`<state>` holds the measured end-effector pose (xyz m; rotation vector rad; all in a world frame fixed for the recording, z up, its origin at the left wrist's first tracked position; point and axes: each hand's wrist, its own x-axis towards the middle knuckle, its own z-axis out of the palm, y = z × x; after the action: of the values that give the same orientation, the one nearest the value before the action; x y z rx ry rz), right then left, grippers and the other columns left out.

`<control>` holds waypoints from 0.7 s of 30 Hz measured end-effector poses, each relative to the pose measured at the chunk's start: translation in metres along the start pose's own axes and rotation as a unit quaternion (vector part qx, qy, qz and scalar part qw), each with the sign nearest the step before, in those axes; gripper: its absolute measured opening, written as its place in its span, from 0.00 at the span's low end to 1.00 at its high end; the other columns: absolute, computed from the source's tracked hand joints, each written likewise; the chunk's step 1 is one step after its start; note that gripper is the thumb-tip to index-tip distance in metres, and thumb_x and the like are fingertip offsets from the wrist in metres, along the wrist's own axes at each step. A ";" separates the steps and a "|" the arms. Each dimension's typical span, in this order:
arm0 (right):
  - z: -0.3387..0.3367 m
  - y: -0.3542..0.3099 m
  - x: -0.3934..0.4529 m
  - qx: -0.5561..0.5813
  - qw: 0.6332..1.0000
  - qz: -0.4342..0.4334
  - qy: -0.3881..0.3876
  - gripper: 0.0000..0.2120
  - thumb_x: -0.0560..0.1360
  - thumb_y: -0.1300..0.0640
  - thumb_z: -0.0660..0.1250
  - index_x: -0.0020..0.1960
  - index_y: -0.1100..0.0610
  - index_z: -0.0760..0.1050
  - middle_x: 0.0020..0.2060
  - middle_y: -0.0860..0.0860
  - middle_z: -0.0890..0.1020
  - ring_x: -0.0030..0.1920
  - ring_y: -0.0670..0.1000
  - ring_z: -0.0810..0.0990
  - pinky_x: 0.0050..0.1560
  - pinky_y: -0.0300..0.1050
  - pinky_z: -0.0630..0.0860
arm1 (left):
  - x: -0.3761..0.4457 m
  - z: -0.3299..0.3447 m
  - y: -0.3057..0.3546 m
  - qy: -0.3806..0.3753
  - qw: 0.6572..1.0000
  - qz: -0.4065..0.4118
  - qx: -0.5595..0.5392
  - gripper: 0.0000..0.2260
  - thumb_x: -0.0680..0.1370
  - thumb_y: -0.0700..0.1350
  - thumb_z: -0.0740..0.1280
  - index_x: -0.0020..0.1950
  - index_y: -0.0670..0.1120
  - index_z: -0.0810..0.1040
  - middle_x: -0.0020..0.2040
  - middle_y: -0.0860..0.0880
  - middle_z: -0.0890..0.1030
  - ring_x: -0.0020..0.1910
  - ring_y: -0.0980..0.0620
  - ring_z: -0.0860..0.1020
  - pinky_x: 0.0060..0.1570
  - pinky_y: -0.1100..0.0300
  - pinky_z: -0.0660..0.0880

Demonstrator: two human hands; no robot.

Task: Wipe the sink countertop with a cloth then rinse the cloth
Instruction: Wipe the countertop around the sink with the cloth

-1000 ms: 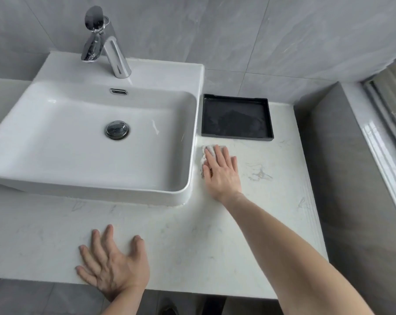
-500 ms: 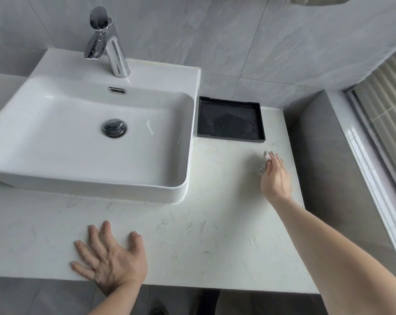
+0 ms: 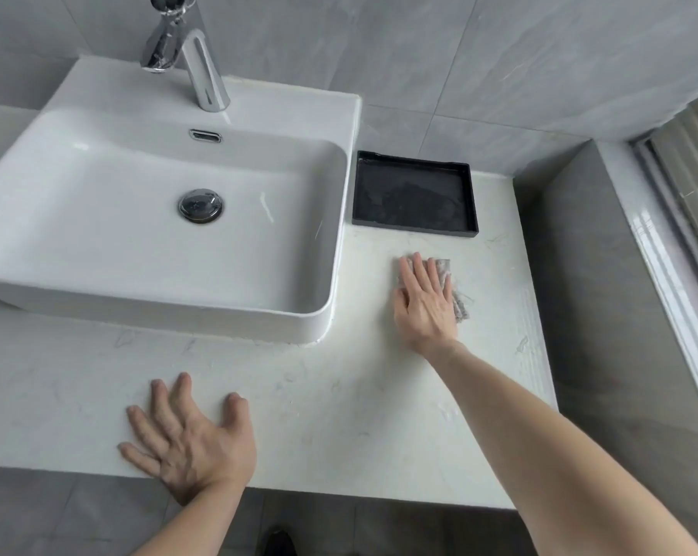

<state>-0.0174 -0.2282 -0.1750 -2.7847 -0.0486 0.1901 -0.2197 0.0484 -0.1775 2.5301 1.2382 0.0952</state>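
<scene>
One cloth (image 3: 447, 274), one sink (image 3: 331, 242), one tap (image 3: 203, 70), one black tray (image 3: 471, 202) and two hands are counted on the pale marble table (image 3: 339, 415). The cloth, grey and crumpled, is pinned flat to the table under the right hand (image 3: 423, 302), just in front of the tray and to the right of the sink; its far and right edges are seen poking out past the fingers (image 3: 417, 266), which are laid straight and close together on top of it, pressing rather than gripping. The left hand (image 3: 191, 443) is planted palm-down near the table's front edge, fingers spread wide, nothing held. The sink basin is seen holding no loose object, only its closed drain plug (image 3: 201, 205) at the bottom and an overflow slot (image 3: 205, 135) on the back wall below the tap. The tray is set against the tiled back wall (image 3: 499, 54), just beside the sink's right side, and only a smeared dark floor is shown inside it. Open table is left between the two hands and along the front; to the right the surface is bounded by a grey side wall (image 3: 603, 315), with a window ledge (image 3: 676, 274) beyond it, and a narrow strip of table is left between cloth and that wall.
</scene>
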 end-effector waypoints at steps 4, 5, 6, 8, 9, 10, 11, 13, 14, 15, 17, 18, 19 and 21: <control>-0.038 0.071 -0.006 -0.049 0.997 0.060 -0.019 0.30 0.84 0.46 0.48 0.84 0.46 0.45 0.85 0.49 0.46 0.84 0.54 0.41 0.82 0.61 0.39 | 0.000 0.000 -0.002 0.001 1.000 0.007 -0.001 0.35 0.73 0.64 0.57 0.79 0.55 0.60 0.83 0.51 0.54 0.83 0.46 0.43 0.78 0.36 0.39; -0.048 0.084 -0.008 -0.067 0.995 0.065 -0.022 0.30 0.84 0.44 0.48 0.84 0.46 0.45 0.85 0.50 0.45 0.84 0.55 0.40 0.82 0.62 0.38 | -0.001 0.000 -0.002 0.004 1.000 0.005 -0.001 0.35 0.73 0.64 0.57 0.79 0.55 0.60 0.83 0.50 0.55 0.83 0.46 0.43 0.78 0.36 0.40; -0.055 0.093 -0.012 -0.076 0.994 0.076 -0.022 0.31 0.84 0.41 0.48 0.84 0.45 0.44 0.84 0.50 0.44 0.84 0.56 0.40 0.81 0.63 0.37 | -0.001 0.000 -0.001 0.005 1.000 0.005 0.001 0.34 0.73 0.64 0.57 0.79 0.55 0.60 0.83 0.50 0.55 0.83 0.46 0.43 0.78 0.36 0.40; -0.056 0.101 -0.019 -0.068 0.991 0.115 -0.012 0.33 0.83 0.36 0.49 0.84 0.45 0.44 0.84 0.51 0.43 0.84 0.58 0.40 0.80 0.65 0.38 | -0.001 -0.001 -0.001 0.006 1.000 0.006 0.000 0.35 0.73 0.64 0.56 0.79 0.55 0.61 0.83 0.50 0.55 0.83 0.45 0.44 0.78 0.37 0.39; -0.051 0.100 -0.020 -0.059 0.989 0.137 -0.006 0.34 0.82 0.36 0.49 0.84 0.46 0.45 0.84 0.52 0.44 0.84 0.59 0.41 0.80 0.66 0.40 | -0.001 -0.002 -0.001 0.008 1.000 0.006 -0.003 0.35 0.73 0.64 0.57 0.79 0.55 0.61 0.83 0.50 0.55 0.83 0.45 0.44 0.78 0.37 0.39; -0.045 0.097 -0.020 -0.051 0.986 0.157 0.000 0.34 0.82 0.36 0.48 0.83 0.47 0.46 0.84 0.53 0.46 0.83 0.60 0.43 0.80 0.67 0.42 | -0.002 -0.002 -0.001 0.010 1.000 0.007 -0.004 0.35 0.73 0.64 0.57 0.79 0.55 0.61 0.83 0.50 0.56 0.83 0.45 0.44 0.78 0.37 0.39; -0.039 0.095 -0.018 -0.045 0.985 0.168 0.008 0.32 0.82 0.38 0.48 0.83 0.49 0.48 0.84 0.54 0.47 0.83 0.61 0.45 0.79 0.66 0.44 | -0.002 -0.002 -0.001 0.012 1.000 0.008 -0.004 0.34 0.73 0.64 0.57 0.79 0.55 0.61 0.83 0.50 0.56 0.83 0.45 0.44 0.78 0.37 0.39; -0.032 0.087 -0.011 -0.030 0.986 0.163 0.033 0.27 0.84 0.46 0.48 0.81 0.52 0.53 0.82 0.57 0.52 0.81 0.63 0.51 0.79 0.65 0.50 | -0.002 -0.003 -0.001 0.016 1.000 0.008 -0.001 0.34 0.73 0.63 0.57 0.79 0.55 0.61 0.83 0.50 0.56 0.83 0.45 0.45 0.78 0.37 0.40; -0.030 0.082 -0.006 -0.022 0.988 0.147 0.048 0.25 0.84 0.49 0.48 0.79 0.54 0.57 0.81 0.57 0.56 0.80 0.63 0.55 0.78 0.64 0.55 | -0.002 -0.002 -0.001 0.017 1.000 0.008 -0.001 0.34 0.73 0.63 0.58 0.79 0.55 0.62 0.83 0.50 0.56 0.83 0.45 0.45 0.78 0.37 0.40; -0.029 0.076 -0.002 -0.013 0.990 0.130 0.061 0.22 0.84 0.51 0.48 0.77 0.54 0.60 0.80 0.57 0.59 0.78 0.63 0.58 0.76 0.63 0.59 | -0.001 -0.002 0.000 0.018 1.000 0.008 0.000 0.34 0.73 0.63 0.58 0.79 0.55 0.62 0.83 0.50 0.56 0.83 0.45 0.45 0.78 0.37 0.40; -0.026 0.059 0.005 0.004 0.992 0.093 0.082 0.21 0.83 0.53 0.47 0.73 0.55 0.65 0.76 0.55 0.64 0.74 0.62 0.63 0.72 0.62 0.64 | -0.002 -0.001 0.000 0.021 1.000 0.009 0.000 0.34 0.73 0.63 0.58 0.78 0.55 0.62 0.83 0.50 0.57 0.83 0.45 0.45 0.78 0.38 0.40; -0.024 0.048 0.008 0.011 0.993 0.076 0.085 0.21 0.83 0.54 0.47 0.73 0.55 0.66 0.76 0.55 0.65 0.74 0.62 0.64 0.72 0.62 0.64 | -0.002 -0.002 -0.001 0.022 1.000 0.009 0.000 0.34 0.73 0.63 0.58 0.78 0.55 0.62 0.83 0.50 0.57 0.83 0.45 0.45 0.78 0.37 0.40; -0.020 0.036 0.011 0.016 0.995 0.059 0.083 0.21 0.84 0.54 0.48 0.74 0.55 0.66 0.77 0.55 0.64 0.76 0.62 0.62 0.75 0.63 0.62 | -0.002 -0.001 -0.001 0.024 1.000 0.010 -0.001 0.34 0.73 0.63 0.58 0.78 0.55 0.62 0.83 0.50 0.57 0.83 0.45 0.46 0.78 0.37 0.40; -0.010 0.009 0.018 0.016 0.999 0.009 0.048 0.22 0.86 0.53 0.50 0.78 0.53 0.63 0.82 0.54 0.57 0.82 0.61 0.53 0.81 0.63 0.51 | -0.001 0.000 -0.001 0.028 1.000 0.008 -0.006 0.34 0.72 0.64 0.59 0.78 0.55 0.62 0.83 0.50 0.57 0.83 0.46 0.46 0.78 0.37 0.41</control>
<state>0.0020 -0.2393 -0.1708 -2.7588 0.0026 0.0603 -0.2215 0.0484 -0.1780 2.5433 1.2331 0.1771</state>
